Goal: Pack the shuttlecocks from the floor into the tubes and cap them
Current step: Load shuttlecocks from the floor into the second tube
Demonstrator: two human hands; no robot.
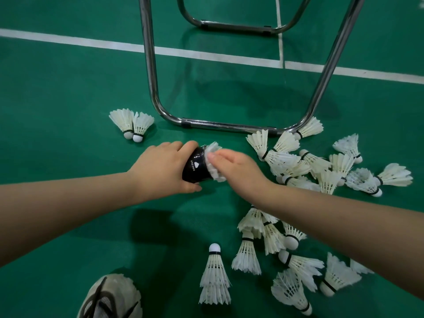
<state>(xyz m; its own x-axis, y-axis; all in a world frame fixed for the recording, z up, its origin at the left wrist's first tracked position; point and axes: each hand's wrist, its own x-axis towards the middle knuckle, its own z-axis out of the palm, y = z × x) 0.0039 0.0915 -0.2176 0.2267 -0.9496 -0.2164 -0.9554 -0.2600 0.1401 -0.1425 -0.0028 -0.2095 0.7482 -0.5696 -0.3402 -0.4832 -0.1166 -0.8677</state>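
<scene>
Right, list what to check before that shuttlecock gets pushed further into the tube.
1. Tube steady: the left hand grips the black tube. Ok.
2. Shuttlecock at the mouth: its feathers sit at the tube's open end, held by the right hand. Ok.
3. Cork end leading: hidden by the hand and the tube. Cannot tell.
4. Room left inside the tube: the interior is not visible. Cannot tell.
5. Cap within reach: no cap is in view. Not ok.
6. More to pack: loose shuttlecocks lie just beyond the right hand. Ok.
</scene>
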